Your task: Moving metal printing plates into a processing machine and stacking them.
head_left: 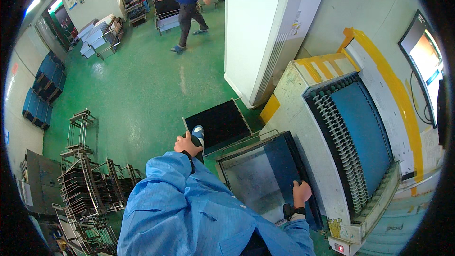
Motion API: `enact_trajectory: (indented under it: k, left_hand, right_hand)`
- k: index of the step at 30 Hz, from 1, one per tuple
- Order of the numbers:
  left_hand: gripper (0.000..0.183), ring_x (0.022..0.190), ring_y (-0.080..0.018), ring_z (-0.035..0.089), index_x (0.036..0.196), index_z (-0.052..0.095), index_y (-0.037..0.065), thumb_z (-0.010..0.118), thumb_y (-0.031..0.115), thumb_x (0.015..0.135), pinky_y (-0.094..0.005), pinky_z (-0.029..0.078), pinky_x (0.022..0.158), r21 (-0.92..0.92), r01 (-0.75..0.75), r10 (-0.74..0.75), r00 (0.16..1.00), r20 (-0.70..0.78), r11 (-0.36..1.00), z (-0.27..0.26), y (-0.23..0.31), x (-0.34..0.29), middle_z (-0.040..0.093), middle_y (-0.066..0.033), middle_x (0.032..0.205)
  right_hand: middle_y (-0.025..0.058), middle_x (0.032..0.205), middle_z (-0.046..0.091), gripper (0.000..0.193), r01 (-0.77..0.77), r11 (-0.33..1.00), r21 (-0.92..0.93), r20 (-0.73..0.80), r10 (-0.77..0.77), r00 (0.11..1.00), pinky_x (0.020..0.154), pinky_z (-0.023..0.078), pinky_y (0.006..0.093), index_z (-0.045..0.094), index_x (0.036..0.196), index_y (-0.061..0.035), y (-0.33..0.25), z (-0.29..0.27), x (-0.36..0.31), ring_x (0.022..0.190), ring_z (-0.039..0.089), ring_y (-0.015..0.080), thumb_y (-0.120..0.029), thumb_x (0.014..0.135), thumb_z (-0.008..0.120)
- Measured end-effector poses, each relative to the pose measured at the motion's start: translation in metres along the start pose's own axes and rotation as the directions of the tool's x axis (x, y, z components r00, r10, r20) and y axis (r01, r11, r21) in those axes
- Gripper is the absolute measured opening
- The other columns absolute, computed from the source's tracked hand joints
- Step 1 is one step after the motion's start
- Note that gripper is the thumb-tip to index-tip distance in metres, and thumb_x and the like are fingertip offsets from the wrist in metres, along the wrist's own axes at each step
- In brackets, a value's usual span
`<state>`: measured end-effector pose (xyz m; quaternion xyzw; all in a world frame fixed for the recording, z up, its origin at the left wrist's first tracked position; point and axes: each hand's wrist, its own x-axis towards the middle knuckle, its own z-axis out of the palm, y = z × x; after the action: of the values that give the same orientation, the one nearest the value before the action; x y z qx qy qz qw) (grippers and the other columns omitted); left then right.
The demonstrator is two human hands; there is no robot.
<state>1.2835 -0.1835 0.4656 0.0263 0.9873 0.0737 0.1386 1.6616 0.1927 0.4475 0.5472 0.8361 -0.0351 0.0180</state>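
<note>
My left hand [187,145] rests by my dark-trousered knee with its fingers bent over it. Just beyond it shows my blue and white shoe [198,132], at the edge of a black flat rack [222,122] on the floor. To the right, my right hand [301,193] is closed at the edge of a dark blue panel [280,163]; its fingertips are hidden. That panel stands in a metal-framed rack, beside a pale translucent sheet [251,180]. Both my sleeves are blue, and a dark band circles each wrist.
Right of me stands a pale machine [303,95] with white rollers [339,147] and a blue sheet [362,128]. A tall white cabinet [251,28] is ahead. Wire racks [85,185] stand at left, blue bins [40,99] by the wall. Another person [186,0] walks at the back.
</note>
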Motion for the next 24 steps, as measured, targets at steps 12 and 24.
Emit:
enact_trajectory:
  k: [12, 24]
  left_hand:
    - [0.106, 0.108, -0.0389, 0.062, 0.151, 0.037, 0.020, 0.082, 0.056, 0.061, -0.0449, 0.054, 0.089, 0.028, 0.029, -0.031, 0.998, 0.056, 0.999, -0.009, 0.006, -0.004, 0.052, -0.0222, 0.125]
    - [0.105, 0.108, -0.0387, 0.062, 0.150, 0.038, 0.021, 0.082, 0.056, 0.062, -0.0446, 0.054, 0.089, 0.041, 0.033, -0.035, 0.998, 0.049, 0.999, -0.008, 0.006, -0.003, 0.053, -0.0219, 0.124]
  right_hand:
    - [0.0178, 0.092, 0.072, 0.039, -0.018, 1.000, 0.007, 0.004, 0.018, 1.000, 0.074, 0.054, 0.0476, 0.074, 0.092, -0.0072, 0.000, -0.002, -0.001, 0.087, 0.069, 0.0371, -0.044, 0.079, 0.075]
    - [0.0201, 0.099, 0.072, 0.041, -0.047, 0.997, 0.056, 0.064, 0.043, 0.997, 0.081, 0.053, 0.0484, 0.073, 0.099, -0.0051, -0.009, -0.019, -0.005, 0.094, 0.068, 0.0387, -0.041, 0.079, 0.075]
